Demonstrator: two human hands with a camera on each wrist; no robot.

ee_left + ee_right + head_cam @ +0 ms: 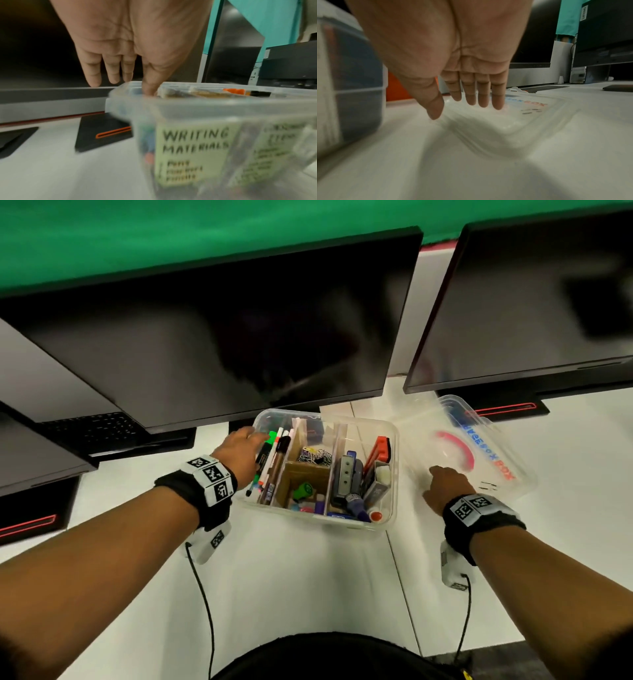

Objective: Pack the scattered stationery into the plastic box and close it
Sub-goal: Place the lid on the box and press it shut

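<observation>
Your right hand [445, 484], fingers straight and apart, is the nearer one to the clear plastic lid [479, 446] lying flat on the white desk [308, 583] just beyond its fingertips, while your left hand [239, 450], also unclenched, steadies the filled clear plastic box [390, 474] beside it.

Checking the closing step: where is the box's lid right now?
In the head view the clear lid lies flat on the white desk, right of the open plastic box, under the right hand.

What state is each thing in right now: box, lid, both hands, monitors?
plastic box: open, packed with stationery.
lid: off, lying on the desk right of the box.
left hand: open, at the box's left rim.
right hand: open, fingers reaching onto the lid.
monitors: screens dark.
</observation>
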